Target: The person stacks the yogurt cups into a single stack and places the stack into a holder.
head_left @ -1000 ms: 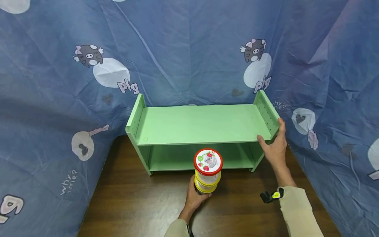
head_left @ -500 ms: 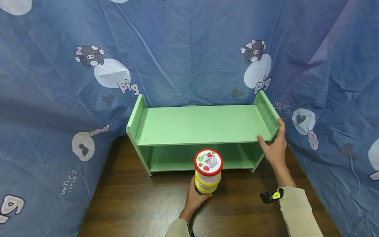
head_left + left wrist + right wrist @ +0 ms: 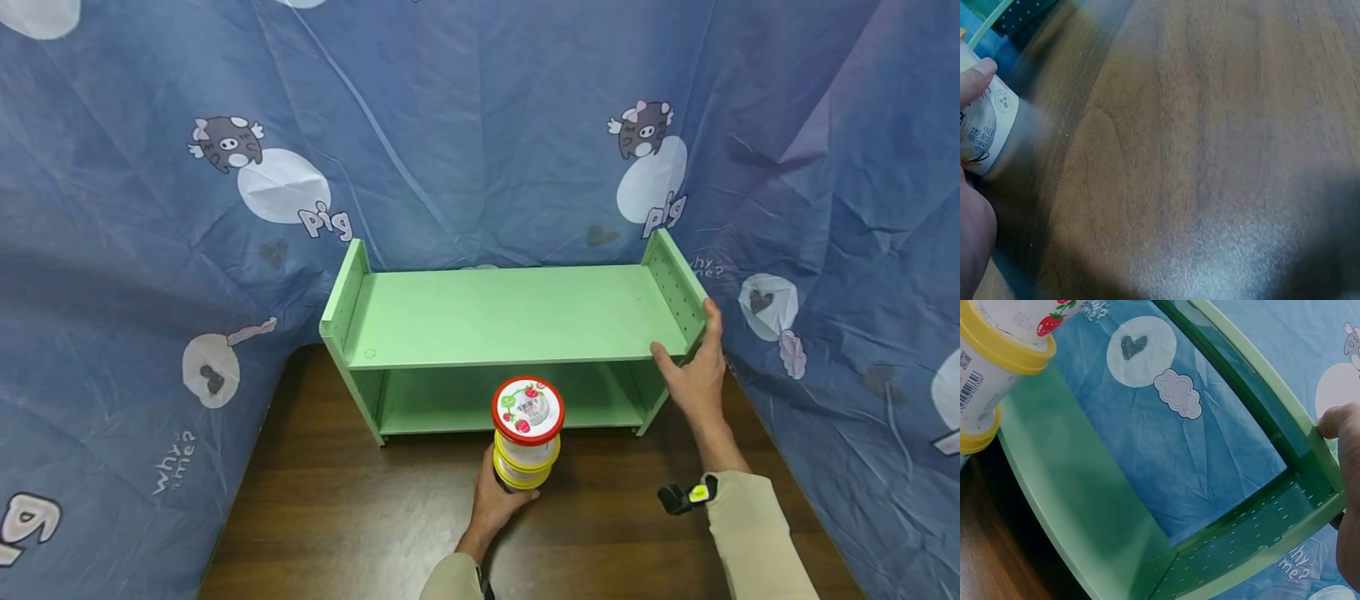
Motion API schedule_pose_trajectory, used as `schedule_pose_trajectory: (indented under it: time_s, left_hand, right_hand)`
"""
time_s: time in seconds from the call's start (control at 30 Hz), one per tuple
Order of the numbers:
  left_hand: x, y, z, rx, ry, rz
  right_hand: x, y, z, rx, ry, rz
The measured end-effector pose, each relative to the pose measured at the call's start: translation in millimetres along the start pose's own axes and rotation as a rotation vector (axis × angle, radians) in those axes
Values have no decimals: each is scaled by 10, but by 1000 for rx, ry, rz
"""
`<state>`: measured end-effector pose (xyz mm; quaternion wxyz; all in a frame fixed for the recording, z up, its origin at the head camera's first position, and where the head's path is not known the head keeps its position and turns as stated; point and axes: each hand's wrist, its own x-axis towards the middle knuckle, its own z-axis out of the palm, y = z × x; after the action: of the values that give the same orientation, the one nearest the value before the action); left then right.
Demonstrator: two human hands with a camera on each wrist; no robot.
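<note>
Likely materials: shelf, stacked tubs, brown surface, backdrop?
Green shelf: likely painted wood, maybe metal; smooth satin coat, rows of holes.
Stacked tubs: satin plastic or coated paper, unclear which; smooth, crisply printed walls.
Brown surface: wood or wood-look laminate, semi-gloss; grain and light glare.
Backdrop: thin fabric or plastic sheeting, mostly matte; soft creases.

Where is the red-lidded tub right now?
In the head view, just right of centre, the red-lidded tub tops the yellow-lidded tubs in front of the shelf, with the left hand gripping the stack low down.
</note>
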<state>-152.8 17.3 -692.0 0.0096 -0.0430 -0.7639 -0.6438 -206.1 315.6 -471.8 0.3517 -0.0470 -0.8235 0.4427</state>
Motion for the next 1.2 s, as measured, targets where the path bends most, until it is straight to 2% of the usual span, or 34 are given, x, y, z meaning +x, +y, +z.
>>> schedule_pose_trajectory:
  time_s: [0.33,0.83,1.2]
  left_hand:
    - [-11,15,-16,28,17,-44]
    - [-22,41,-49,60,14,-9]
    - [-52,85,-56,82,-12,14]
  right_hand:
    - [-8,-5,6,1,1,9]
    - [9,9,19,17,6,-16]
    - [6,12,5,-3,5,-15]
